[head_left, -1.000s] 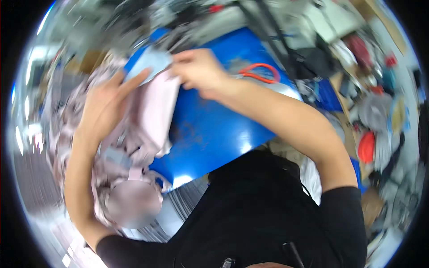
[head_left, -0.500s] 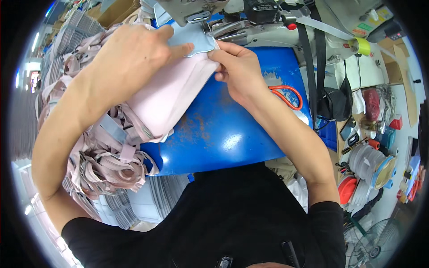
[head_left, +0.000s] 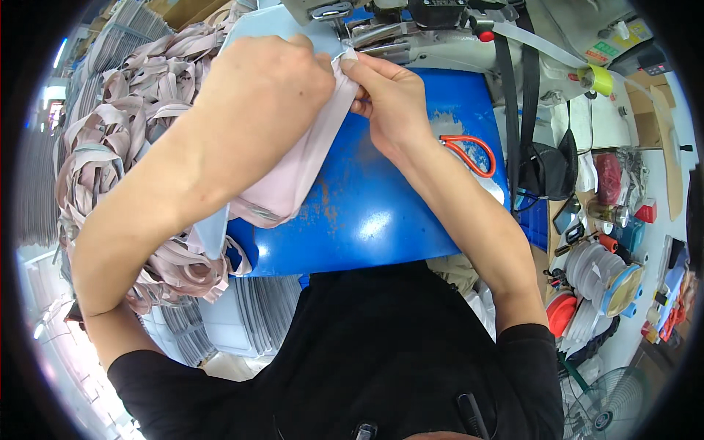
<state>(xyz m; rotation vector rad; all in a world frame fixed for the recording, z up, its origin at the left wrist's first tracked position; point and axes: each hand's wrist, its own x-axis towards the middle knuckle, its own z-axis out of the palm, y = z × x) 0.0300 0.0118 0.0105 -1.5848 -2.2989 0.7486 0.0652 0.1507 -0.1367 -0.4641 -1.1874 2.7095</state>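
A folded fabric piece, pale pink (head_left: 297,172) on its lower part, lies on the blue work surface (head_left: 367,183). A light blue layer (head_left: 271,23) of fabric shows above it, up against the sewing machine head (head_left: 330,10). My left hand (head_left: 279,88) rests over the fabric with its fingers curled in on the blue layer near its right edge. Just right of it, my right hand (head_left: 389,92) pinches the fabric's edge between thumb and fingers, close below the needle area. The left fingertips are partly hidden.
Red-handled scissors (head_left: 473,155) lie at the right of the blue surface. A tangled heap of pink and grey fabric strips (head_left: 110,147) is on the left, with stacked grey panels (head_left: 242,315) below. A tape roll (head_left: 598,79) and black straps (head_left: 517,110) are at right.
My left hand has gone from pointing fingers over the blue layer to a curled grip nearer its right edge. More of the light blue layer shows at the upper left. My right hand keeps its pinch.
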